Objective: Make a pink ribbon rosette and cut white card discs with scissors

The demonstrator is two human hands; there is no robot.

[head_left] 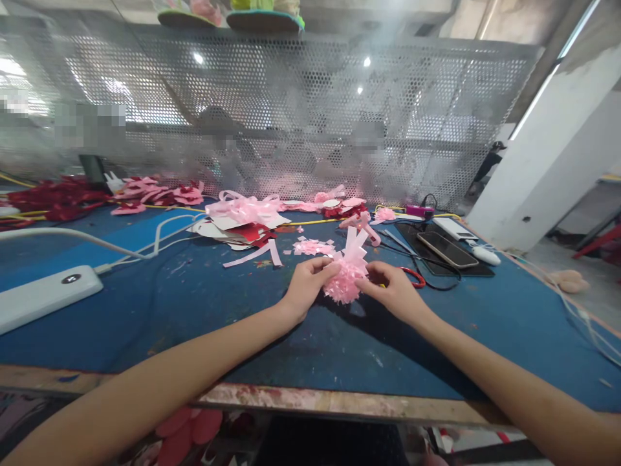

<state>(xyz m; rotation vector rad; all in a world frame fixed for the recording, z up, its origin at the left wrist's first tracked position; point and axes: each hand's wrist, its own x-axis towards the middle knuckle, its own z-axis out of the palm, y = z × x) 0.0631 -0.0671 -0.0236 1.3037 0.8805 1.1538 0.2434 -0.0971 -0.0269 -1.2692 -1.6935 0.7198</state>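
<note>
Between my two hands is a pink ribbon pompom [345, 281], with a few pale ribbon strips standing up from its top. My left hand [310, 281] grips its left side, thumb across the front. On the opposite side, my right hand [388, 288] pinches the pompom's edge between thumb and fingers. Just behind it lie a small heap of cut pink ribbon pieces [313, 246] and a pink glue gun [363, 225]. The red handle [414, 278] of a tool, perhaps scissors, shows beyond my right hand.
A pile of card and pink ribbon [242, 217] sits back left, near dark red ribbon [58, 197]. A white power strip [48, 294] lies at left. On the right are a phone [446, 249] and cables. A perforated metal panel [291, 97] closes the table's back.
</note>
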